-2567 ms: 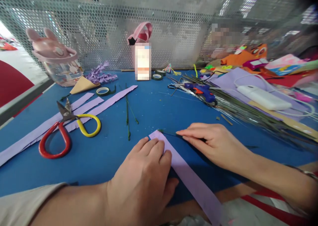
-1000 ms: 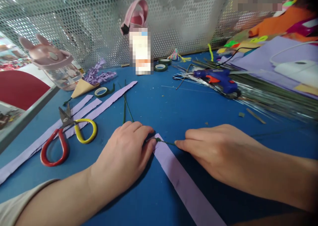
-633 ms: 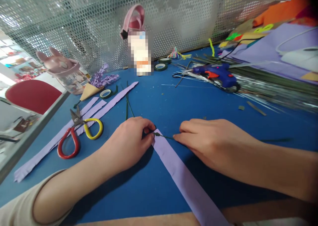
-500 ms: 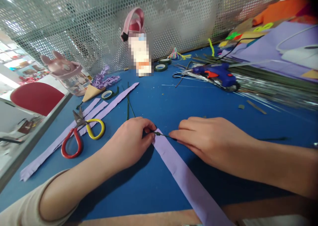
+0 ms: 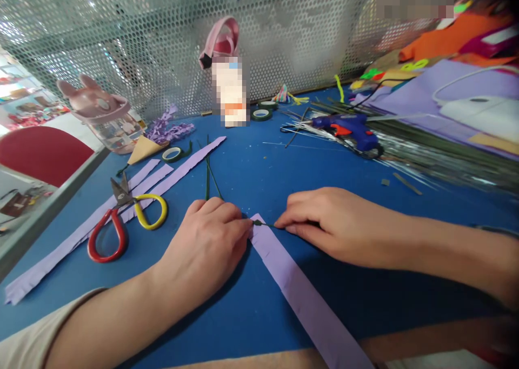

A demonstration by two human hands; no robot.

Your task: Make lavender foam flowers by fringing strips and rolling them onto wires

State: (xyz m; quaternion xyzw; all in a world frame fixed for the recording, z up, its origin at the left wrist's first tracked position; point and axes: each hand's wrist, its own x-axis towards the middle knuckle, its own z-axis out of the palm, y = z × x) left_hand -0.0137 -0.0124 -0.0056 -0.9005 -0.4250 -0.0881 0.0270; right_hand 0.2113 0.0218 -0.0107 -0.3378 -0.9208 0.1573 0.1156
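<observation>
head view: hands pinch green stem over purple strip; pink-lidded bottle, contents unclear.

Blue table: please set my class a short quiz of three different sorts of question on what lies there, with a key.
1. Multiple choice: what lies across the purple strips at the left of the view?
A) glue gun
B) scissors
C) bottle
2. True or false: both handles of the scissors are the same colour.
3. Fill in: the fingertips of the right hand pinch a thin green ____.

Key: 1 B; 2 false; 3 stem.
</observation>
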